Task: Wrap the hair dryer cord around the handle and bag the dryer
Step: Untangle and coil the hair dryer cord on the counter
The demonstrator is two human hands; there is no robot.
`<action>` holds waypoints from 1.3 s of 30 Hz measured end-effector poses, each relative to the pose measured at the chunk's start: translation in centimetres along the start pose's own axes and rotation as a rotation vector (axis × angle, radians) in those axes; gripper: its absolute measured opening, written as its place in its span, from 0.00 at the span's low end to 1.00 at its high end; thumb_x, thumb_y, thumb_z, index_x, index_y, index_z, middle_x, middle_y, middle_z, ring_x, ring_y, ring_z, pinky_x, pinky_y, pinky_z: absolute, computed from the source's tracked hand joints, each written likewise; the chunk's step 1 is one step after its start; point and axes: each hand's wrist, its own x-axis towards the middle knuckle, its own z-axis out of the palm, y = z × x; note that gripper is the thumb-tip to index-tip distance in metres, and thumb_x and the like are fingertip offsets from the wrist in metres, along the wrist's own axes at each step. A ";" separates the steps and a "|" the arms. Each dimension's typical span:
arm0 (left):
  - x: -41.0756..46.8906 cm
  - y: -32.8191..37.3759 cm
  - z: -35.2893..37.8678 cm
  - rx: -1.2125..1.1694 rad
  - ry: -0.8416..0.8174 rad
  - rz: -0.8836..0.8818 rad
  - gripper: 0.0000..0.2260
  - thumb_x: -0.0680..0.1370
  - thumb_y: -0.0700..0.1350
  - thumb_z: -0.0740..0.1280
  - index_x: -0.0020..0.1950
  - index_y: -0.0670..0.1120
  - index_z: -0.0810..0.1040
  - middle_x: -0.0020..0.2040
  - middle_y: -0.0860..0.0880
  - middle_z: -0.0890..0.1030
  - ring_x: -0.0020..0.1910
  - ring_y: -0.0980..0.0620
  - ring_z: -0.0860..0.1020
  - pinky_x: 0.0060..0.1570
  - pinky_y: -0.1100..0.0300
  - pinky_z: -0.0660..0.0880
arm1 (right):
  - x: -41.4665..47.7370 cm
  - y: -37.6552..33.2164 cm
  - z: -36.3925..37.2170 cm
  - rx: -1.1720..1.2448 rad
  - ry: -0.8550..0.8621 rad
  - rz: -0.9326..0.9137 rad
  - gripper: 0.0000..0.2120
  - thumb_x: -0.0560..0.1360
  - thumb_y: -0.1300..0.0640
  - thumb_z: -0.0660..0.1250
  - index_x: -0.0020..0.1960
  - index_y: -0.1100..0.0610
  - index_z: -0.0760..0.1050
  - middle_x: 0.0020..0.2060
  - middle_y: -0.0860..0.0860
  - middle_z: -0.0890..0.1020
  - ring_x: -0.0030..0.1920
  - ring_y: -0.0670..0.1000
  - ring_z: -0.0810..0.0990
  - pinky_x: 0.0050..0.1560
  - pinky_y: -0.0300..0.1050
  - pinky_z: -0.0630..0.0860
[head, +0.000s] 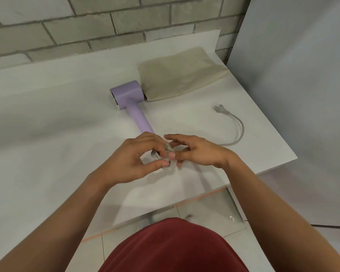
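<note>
A lilac hair dryer (pixel 129 97) lies on the white table (pixel 47 118), head toward the wall, handle pointing at me. Its grey cord (pixel 238 132) curves across the table to the right and ends in a plug (pixel 221 108). A flat beige cloth bag (pixel 181 74) lies just right of the dryer's head, touching it. My left hand (pixel 133 160) and my right hand (pixel 196 152) meet at the handle's lower end. Both pinch coiled loops of cord there; the coils and the handle's tip are mostly hidden by my fingers.
A grey brick wall (pixel 86 26) runs behind the table. A pale panel (pixel 292 95) stands at the right. The table's right edge is close to the plug, and its near edge sits above a tiled floor (pixel 204 213).
</note>
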 end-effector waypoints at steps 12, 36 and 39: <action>0.8 0.9 0.7 -0.391 0.227 -0.685 0.05 0.80 0.47 0.73 0.54 0.53 0.85 0.44 0.45 0.85 0.46 0.46 0.85 0.46 0.50 0.85 | -0.5 1.1 0.8 0.251 0.424 -0.165 0.13 0.77 0.62 0.75 0.60 0.52 0.85 0.51 0.47 0.87 0.38 0.53 0.86 0.52 0.51 0.85; 1.9 0.8 0.3 -0.336 0.173 -0.616 0.21 0.78 0.45 0.75 0.69 0.55 0.76 0.47 0.50 0.86 0.44 0.47 0.87 0.45 0.49 0.85 | 0.5 0.0 2.0 0.171 0.585 -0.068 0.06 0.78 0.52 0.74 0.54 0.47 0.86 0.46 0.44 0.87 0.37 0.44 0.82 0.50 0.48 0.82; 3.1 1.5 -0.8 -0.347 0.032 -0.734 0.16 0.79 0.60 0.70 0.63 0.56 0.80 0.45 0.51 0.87 0.46 0.49 0.86 0.45 0.53 0.84 | 0.6 -0.1 2.4 0.108 0.612 -0.059 0.04 0.77 0.53 0.75 0.51 0.48 0.86 0.43 0.43 0.87 0.34 0.42 0.80 0.44 0.40 0.77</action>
